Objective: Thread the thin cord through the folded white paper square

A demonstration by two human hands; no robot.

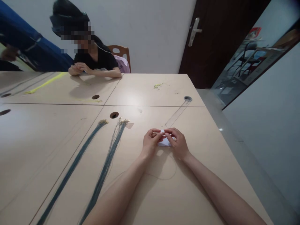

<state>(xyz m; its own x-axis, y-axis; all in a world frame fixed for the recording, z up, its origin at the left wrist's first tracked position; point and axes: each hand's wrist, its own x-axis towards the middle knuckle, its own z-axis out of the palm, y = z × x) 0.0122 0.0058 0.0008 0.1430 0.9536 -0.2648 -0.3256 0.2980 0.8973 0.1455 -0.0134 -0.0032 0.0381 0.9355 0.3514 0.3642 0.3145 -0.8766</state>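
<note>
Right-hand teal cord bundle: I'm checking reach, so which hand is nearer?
Left: the left hand is right of the bundle, apart from it; the right hand is farther right.

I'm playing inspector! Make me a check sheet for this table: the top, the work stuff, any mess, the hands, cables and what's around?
Surface: pale table, with seams and round holes.
Work things: two teal cord bundles with metallic ends; small white piece at the fingers.
Clutter: yellow-green scraps near the far edge.
Hands: left hand and right hand meet over the white piece; exact grip too small to tell.
Power cables: nothing seen.
Surroundings: seated person across; dark door behind.
</note>
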